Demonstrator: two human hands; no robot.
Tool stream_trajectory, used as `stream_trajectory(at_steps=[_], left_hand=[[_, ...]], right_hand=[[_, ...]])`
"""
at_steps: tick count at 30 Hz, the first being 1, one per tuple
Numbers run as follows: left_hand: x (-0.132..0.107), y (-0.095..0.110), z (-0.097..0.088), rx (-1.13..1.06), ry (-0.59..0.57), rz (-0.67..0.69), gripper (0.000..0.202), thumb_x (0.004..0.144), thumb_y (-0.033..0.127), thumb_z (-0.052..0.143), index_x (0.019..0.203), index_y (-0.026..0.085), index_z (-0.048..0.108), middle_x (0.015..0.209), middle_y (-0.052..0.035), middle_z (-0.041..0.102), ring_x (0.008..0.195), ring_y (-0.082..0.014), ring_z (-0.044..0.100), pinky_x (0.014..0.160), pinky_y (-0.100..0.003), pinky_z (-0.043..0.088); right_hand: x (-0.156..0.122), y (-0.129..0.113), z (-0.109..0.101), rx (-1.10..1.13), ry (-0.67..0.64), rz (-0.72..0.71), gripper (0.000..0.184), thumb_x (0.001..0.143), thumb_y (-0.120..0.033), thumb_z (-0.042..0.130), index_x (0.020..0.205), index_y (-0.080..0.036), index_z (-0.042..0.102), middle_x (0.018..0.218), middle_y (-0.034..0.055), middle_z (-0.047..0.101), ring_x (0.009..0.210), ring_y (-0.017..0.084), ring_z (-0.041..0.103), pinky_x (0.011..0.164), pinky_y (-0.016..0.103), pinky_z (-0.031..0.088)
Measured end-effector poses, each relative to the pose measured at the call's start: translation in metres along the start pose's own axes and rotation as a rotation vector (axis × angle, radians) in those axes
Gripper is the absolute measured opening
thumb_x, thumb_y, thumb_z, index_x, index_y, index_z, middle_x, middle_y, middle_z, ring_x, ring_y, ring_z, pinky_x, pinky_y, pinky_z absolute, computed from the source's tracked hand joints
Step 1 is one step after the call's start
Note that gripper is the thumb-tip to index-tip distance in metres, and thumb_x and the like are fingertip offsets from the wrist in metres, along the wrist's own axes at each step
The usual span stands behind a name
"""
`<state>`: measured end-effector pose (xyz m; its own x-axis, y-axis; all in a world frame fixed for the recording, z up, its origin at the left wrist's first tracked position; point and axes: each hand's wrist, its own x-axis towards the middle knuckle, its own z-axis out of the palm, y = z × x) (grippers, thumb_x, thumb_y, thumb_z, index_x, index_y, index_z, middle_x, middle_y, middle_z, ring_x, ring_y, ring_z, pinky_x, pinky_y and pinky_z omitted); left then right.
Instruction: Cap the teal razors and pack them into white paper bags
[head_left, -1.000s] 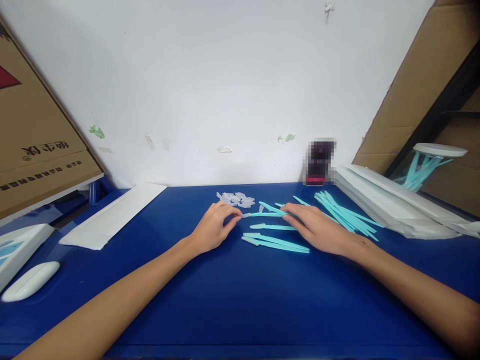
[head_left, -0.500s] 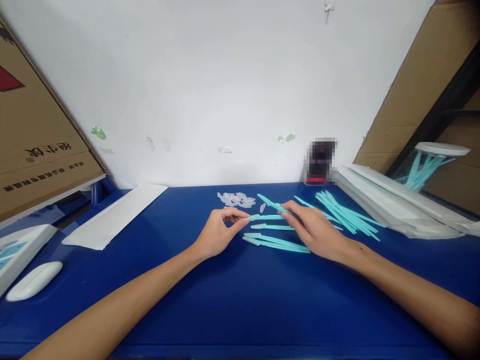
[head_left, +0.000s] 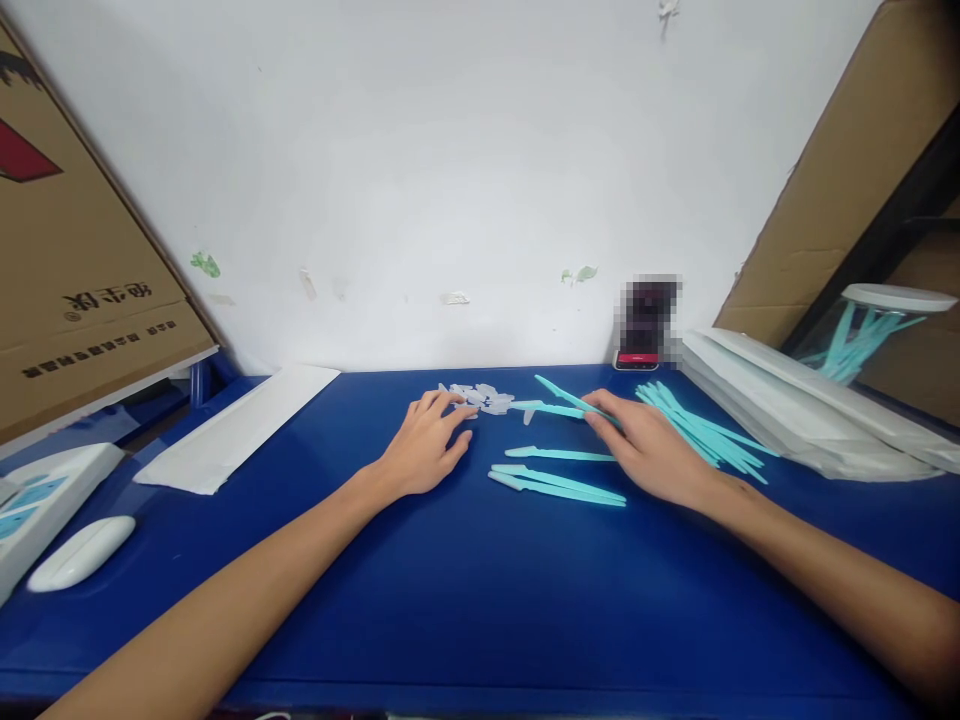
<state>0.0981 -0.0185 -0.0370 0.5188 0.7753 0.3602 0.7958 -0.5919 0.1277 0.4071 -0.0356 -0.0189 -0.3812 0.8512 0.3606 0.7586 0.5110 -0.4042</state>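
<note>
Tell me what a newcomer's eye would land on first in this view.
Probably the two turquoise sticks reaching out from the right hand, bright against the blue tabletop, with a fanned heap of similar sticks just beyond that hand. Next, perhaps, the pile of translucent pieces near the wall, with the left hand at its left edge. The brown carton stands out at upper left.

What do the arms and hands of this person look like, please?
Both the left hand and the right hand are bare, with no gloves, and no ring or watch is visible. The left forearm and right forearm are uncovered too; no sleeve shows within the picture.
</note>
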Motion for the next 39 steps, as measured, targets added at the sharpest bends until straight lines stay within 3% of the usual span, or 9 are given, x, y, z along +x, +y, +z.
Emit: stream_trajectory(at_steps=[6, 12, 15, 19, 23, 27, 31, 34, 39], left_hand=[[-0.001, -0.005, 0.005, 0.095, -0.053, -0.060, 0.040, 0.101, 0.035, 0.042, 0.132, 0.019, 0.060, 0.135, -0.0138, 0.054, 0.126, -0.0326, 0.043, 0.098, -0.051, 0.041], [-0.001, 0.002, 0.000, 0.037, -0.086, 0.015, 0.031, 0.102, 0.027, 0.041, 0.118, 0.021, 0.067, 0.110, -0.0072, 0.066, 0.101, -0.0238, 0.056, 0.089, -0.043, 0.042], [-0.001, 0.002, -0.001, -0.007, -0.097, 0.001, 0.033, 0.103, 0.029, 0.039, 0.118, 0.020, 0.067, 0.107, -0.0081, 0.066, 0.099, -0.0237, 0.057, 0.086, -0.041, 0.043], [0.000, 0.000, 0.002, -0.082, -0.130, -0.013, 0.040, 0.103, 0.031, 0.036, 0.134, 0.018, 0.057, 0.108, -0.0118, 0.062, 0.098, -0.0252, 0.055, 0.084, -0.038, 0.046], [0.001, 0.000, 0.002, -0.097, -0.146, 0.003, 0.037, 0.102, 0.030, 0.033, 0.123, 0.017, 0.062, 0.107, -0.0124, 0.058, 0.098, -0.0260, 0.053, 0.084, -0.039, 0.047], [0.000, 0.000, 0.000, -0.170, -0.107, 0.021, 0.028, 0.103, 0.031, 0.036, 0.108, 0.019, 0.061, 0.107, -0.0095, 0.060, 0.096, -0.0240, 0.053, 0.085, -0.038, 0.046], [-0.002, 0.000, -0.001, -0.197, -0.061, 0.045, 0.034, 0.104, 0.030, 0.035, 0.131, 0.021, 0.054, 0.105, -0.0082, 0.062, 0.096, -0.0235, 0.054, 0.085, -0.037, 0.045], [-0.001, 0.006, -0.001, -0.243, 0.051, 0.041, 0.033, 0.104, 0.029, 0.036, 0.125, 0.023, 0.061, 0.106, -0.0083, 0.063, 0.097, -0.0233, 0.055, 0.087, -0.038, 0.044], [0.002, 0.019, -0.001, -0.742, 0.166, -0.175, 0.018, 0.095, 0.036, 0.060, 0.097, 0.020, 0.065, 0.105, -0.0067, 0.071, 0.100, -0.0217, 0.065, 0.091, -0.036, 0.048]], right_hand=[[0.002, 0.010, 0.006, -0.053, -0.102, 0.005, 0.035, 0.102, -0.041, 0.032, 0.100, -0.021, 0.061, 0.095, 0.0085, 0.069, 0.086, 0.024, 0.064, 0.075, 0.035, 0.046], [0.000, 0.006, 0.006, -0.083, -0.194, -0.019, 0.039, 0.100, -0.042, 0.035, 0.100, -0.020, 0.067, 0.101, 0.0097, 0.069, 0.092, 0.025, 0.062, 0.079, 0.038, 0.047], [-0.001, 0.004, 0.005, -0.054, -0.193, -0.041, 0.039, 0.100, -0.042, 0.036, 0.100, -0.021, 0.069, 0.098, 0.0095, 0.068, 0.088, 0.024, 0.062, 0.075, 0.036, 0.047], [-0.002, 0.001, 0.004, -0.033, -0.162, -0.063, 0.042, 0.102, -0.043, 0.032, 0.098, -0.020, 0.067, 0.097, 0.0095, 0.064, 0.085, 0.022, 0.060, 0.073, 0.036, 0.046], [-0.002, -0.003, 0.002, -0.043, -0.122, -0.072, 0.040, 0.103, -0.042, 0.032, 0.097, -0.020, 0.064, 0.098, 0.0096, 0.063, 0.090, 0.023, 0.059, 0.078, 0.037, 0.044], [-0.003, -0.007, 0.001, -0.085, -0.113, -0.049, 0.040, 0.102, -0.042, 0.034, 0.089, -0.020, 0.065, 0.085, 0.0055, 0.066, 0.076, 0.020, 0.057, 0.080, 0.039, 0.041], [-0.005, -0.011, -0.001, -0.108, -0.106, 0.001, 0.041, 0.101, -0.043, 0.036, 0.081, -0.022, 0.066, 0.069, 0.0023, 0.065, 0.071, 0.021, 0.054, 0.079, 0.039, 0.039], [-0.006, -0.015, -0.002, -0.045, -0.126, 0.013, 0.038, 0.100, -0.043, 0.039, 0.083, -0.021, 0.067, 0.068, 0.0023, 0.065, 0.069, 0.021, 0.055, 0.069, 0.034, 0.039], [-0.007, -0.019, -0.002, 0.027, -0.171, -0.022, 0.037, 0.101, -0.040, 0.038, 0.082, -0.020, 0.064, 0.067, 0.0011, 0.064, 0.055, 0.015, 0.052, 0.057, 0.030, 0.035]])
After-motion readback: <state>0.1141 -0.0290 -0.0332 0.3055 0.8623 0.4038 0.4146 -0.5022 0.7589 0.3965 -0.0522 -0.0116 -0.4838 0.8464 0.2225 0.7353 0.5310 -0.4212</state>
